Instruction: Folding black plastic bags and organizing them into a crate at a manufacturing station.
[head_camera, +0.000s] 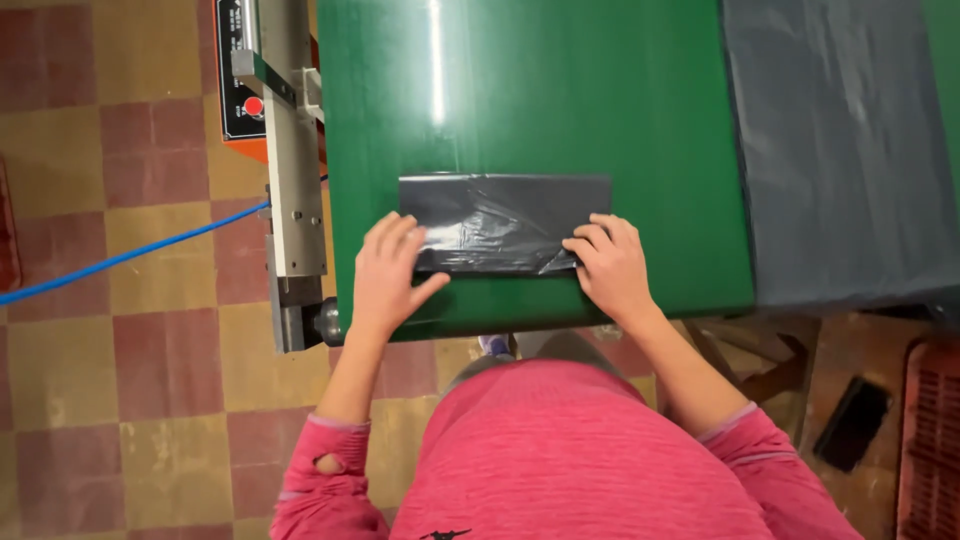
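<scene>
A folded black plastic bag (503, 222) is pressed flat on the green table (600, 100). It is touched by the left hand (388, 278) and right hand (611, 265) with fingers spread; nothing is grasped.

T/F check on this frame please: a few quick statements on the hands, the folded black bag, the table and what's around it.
1. Both hands rest on the folded black plastic bag. True: the left hand presses its left end, the right hand its right end.
2. The bag lies on a red table. False: the table is green.
3. A blue cable runs across the checkered floor to the left of the table. True.
4. The right hand holds scissors. False: it lies flat on the bag, with no tool in it.
5. A larger dark plastic sheet lies on the right side of the table. True.
6. The metal machine stands to the right of the table. False: it is at the left edge.
</scene>
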